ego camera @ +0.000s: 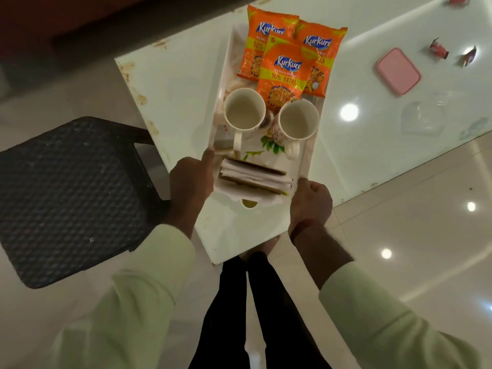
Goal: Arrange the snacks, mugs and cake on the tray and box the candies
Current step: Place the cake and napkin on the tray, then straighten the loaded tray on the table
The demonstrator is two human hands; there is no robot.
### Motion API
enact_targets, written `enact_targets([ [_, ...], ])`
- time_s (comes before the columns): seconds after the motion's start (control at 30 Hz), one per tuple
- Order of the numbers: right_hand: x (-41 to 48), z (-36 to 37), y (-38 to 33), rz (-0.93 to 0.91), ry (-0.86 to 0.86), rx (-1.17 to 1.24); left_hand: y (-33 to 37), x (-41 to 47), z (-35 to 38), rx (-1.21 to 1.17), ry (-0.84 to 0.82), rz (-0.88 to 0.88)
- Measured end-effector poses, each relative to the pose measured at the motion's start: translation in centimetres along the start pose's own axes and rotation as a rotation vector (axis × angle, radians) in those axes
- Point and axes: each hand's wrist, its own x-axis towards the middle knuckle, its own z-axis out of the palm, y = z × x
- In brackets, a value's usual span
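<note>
A white tray (227,62) lies on the glossy white table (173,83). Three orange Kurkure snack packets (283,73) overlap at its far end. Two empty white mugs stand in the middle, the left mug (243,111) and the right mug (298,119), handles toward me. A paper-wrapped cake (254,177) lies at the near end. My left hand (190,179) grips the tray's near left rim. My right hand (310,203) is closed on the near right rim. A pink box lid (398,71) and wrapped candies (438,50) lie far right.
A clear plastic box (423,118) sits on the table to the right, near the edge. A dark woven stool (72,198) stands left of the table corner. My legs are below the table's near corner. Another red wrapper (459,0) lies at the top right.
</note>
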Motion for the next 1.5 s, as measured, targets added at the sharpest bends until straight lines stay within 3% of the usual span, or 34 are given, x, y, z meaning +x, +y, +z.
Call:
enact_targets([
  [0.1,-2.1,-2.1,0.4,-0.402,-0.004,-0.188,-1.1,-2.6,-1.7,0.128,0.139,0.2],
  [0.2,-3.6,-4.1,1.1,-0.819,-0.069,-0.373,-1.8,-6.3,-2.3,0.151,0.154,0.461],
  [0.33,-3.7,-4.9,1.5,-1.063,-0.104,-0.569,-2.4,-9.7,-1.1,0.237,0.149,0.621],
  [0.5,-0.4,-4.8,1.9,-1.212,-0.161,-0.73,-3.4,-11.9,2.8,0.196,0.159,0.586],
  [0.67,4.6,-5.5,-1.0,-1.318,-0.317,-0.701,-2.7,-13.1,7.3,-0.077,0.269,0.325],
  [0.83,9.5,-5.7,-12.1,-1.33,-0.391,-0.646,-0.8,-13.2,10.9,-0.663,0.454,-0.148],
  [0.97,12.5,-4.0,-22.6,-1.253,-0.477,-0.514,-0.6,-12.5,12.1,-1.096,0.543,-0.356],
  [1.2,17.8,4.0,-33.8,-0.641,-0.841,-0.541,-0.5,-11.5,15.4,-1.189,0.576,-0.433],
  [1.5,20.6,11.0,-34.6,-0.444,-0.927,-0.862,0.2,-9.4,16.6,-1.351,0.546,-0.476],
])
